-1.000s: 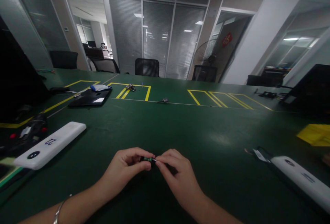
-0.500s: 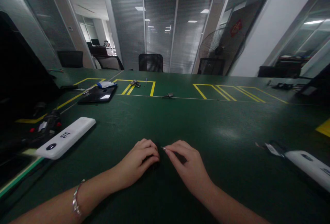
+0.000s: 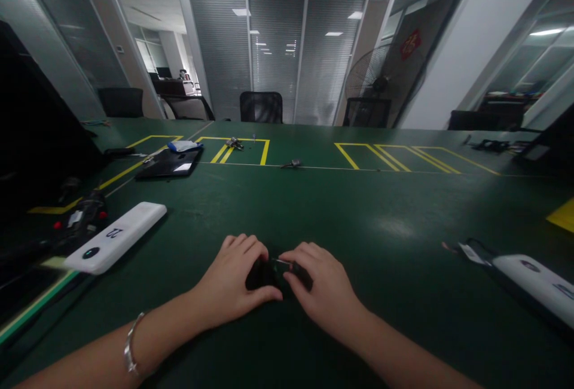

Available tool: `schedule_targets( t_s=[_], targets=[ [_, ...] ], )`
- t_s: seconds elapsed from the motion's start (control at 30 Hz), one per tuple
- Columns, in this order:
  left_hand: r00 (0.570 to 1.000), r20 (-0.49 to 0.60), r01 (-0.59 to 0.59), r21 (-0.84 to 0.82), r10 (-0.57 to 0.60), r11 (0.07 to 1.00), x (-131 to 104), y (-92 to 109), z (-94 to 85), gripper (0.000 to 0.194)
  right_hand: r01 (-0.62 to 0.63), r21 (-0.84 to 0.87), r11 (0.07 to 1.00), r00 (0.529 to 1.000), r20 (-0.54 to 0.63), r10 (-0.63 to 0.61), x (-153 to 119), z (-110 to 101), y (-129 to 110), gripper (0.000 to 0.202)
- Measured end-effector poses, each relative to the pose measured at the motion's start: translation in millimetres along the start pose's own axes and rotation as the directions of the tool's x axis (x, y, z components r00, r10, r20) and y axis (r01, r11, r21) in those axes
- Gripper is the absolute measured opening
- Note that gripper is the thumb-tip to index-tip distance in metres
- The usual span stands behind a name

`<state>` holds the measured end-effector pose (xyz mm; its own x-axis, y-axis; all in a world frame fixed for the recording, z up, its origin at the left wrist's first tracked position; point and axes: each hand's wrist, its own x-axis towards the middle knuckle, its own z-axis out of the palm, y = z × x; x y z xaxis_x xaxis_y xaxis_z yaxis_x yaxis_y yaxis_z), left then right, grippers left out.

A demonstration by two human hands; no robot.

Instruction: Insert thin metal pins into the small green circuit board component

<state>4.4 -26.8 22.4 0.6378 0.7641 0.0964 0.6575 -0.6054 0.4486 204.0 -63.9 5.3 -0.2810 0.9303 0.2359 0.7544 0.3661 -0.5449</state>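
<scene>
My left hand (image 3: 235, 272) rests on the green table with thumb and fingers apart in a wide curve. Dark shade fills the gap between them, and I cannot tell if a dark thing lies there. Close by on the right, my right hand (image 3: 325, 278) pinches a small thin silver piece (image 3: 281, 262) between thumb and fingertips. Its slim end points left toward my other hand; its other end looks dark and is mostly covered by the fingers. The exact kind is too small to make out.
On the left lie a white power bank (image 3: 117, 238) marked 22 and a black tablet-like slab (image 3: 168, 164). Another white power bank (image 3: 533, 284) with a cable is at right. Farther back are a small dark-and-metal piece (image 3: 291, 164) and a metal cluster (image 3: 234, 143) near yellow tape.
My left hand has opened, its thumb moving down and away from the fingers. More of the silver piece shows in my right hand, which has shifted slightly left.
</scene>
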Motion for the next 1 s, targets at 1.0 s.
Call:
schedule_targets(
  t_s=[1.0],
  targets=[
    [0.995,0.008,0.082,-0.638,-0.1,0.766,1,-10,16.1,0.042,0.081,0.176,0.981,0.986,-0.155,-0.054,-2,1,-3,0.02]
  ],
)
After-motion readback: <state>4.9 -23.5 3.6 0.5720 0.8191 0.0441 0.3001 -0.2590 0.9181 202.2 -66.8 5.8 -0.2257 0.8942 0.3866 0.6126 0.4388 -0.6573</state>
